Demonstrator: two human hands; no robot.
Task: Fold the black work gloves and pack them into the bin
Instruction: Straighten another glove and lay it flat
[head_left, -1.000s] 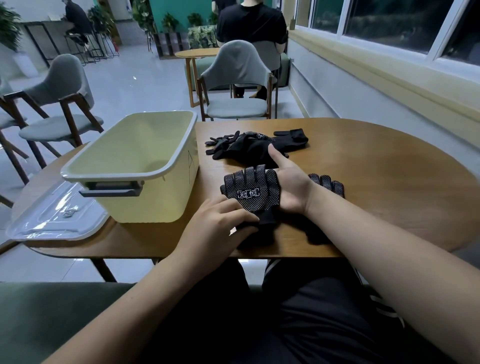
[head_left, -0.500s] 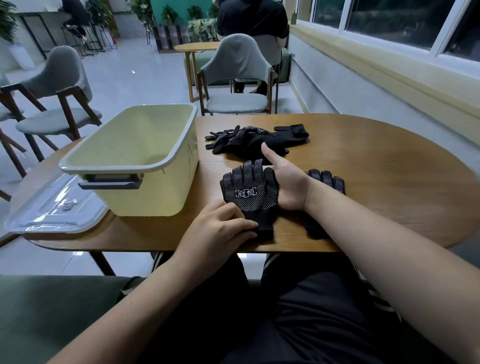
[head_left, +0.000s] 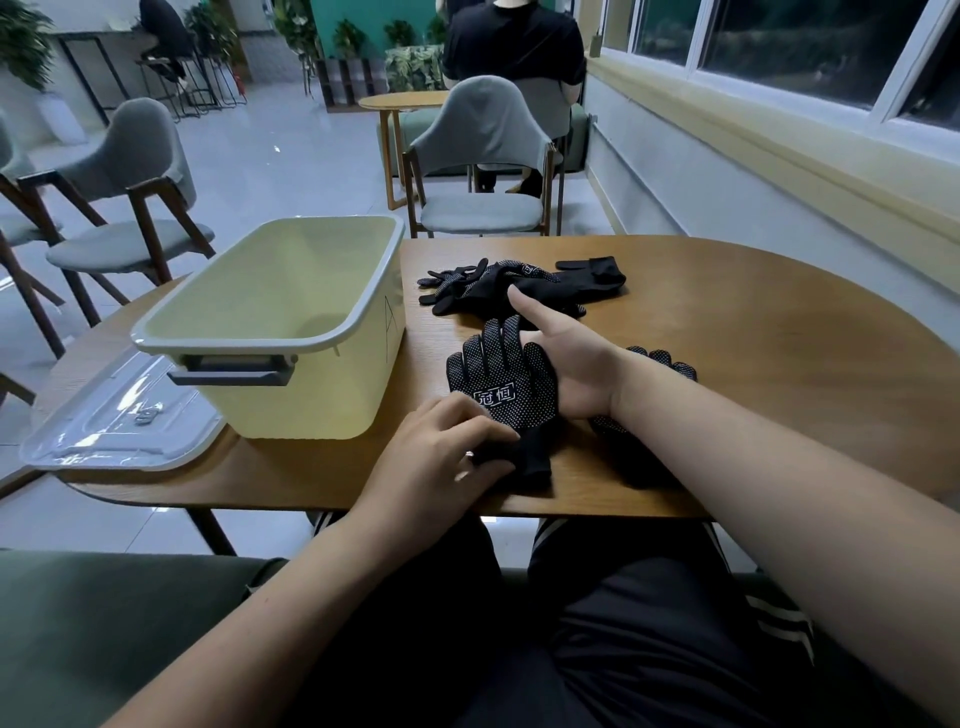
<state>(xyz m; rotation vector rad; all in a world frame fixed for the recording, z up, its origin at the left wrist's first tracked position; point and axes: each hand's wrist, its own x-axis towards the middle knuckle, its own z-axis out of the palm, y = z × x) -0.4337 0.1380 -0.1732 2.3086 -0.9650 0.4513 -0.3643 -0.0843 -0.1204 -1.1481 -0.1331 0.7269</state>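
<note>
The glove (head_left: 498, 374) lies dotted side up near the worktop's (head_left: 779, 332) near edge. Its long axis runs front to back, with the fingertips pointing away and the cuff toward the edge. The left hand (head_left: 441, 457) holds the cuff with curled fingers (head_left: 483, 431). The right hand (head_left: 576, 369) lies against the glove's right side, thumb out. Its fingers are hidden, so I cannot tell how they lie. A second glove (head_left: 670, 361) shows beyond the right wrist, and a pile (head_left: 498, 291) lies farther back. The open bin (head_left: 234, 347) stands just left, the lid (head_left: 114, 421) beyond it. Bare worktop stretches to the right.
</note>
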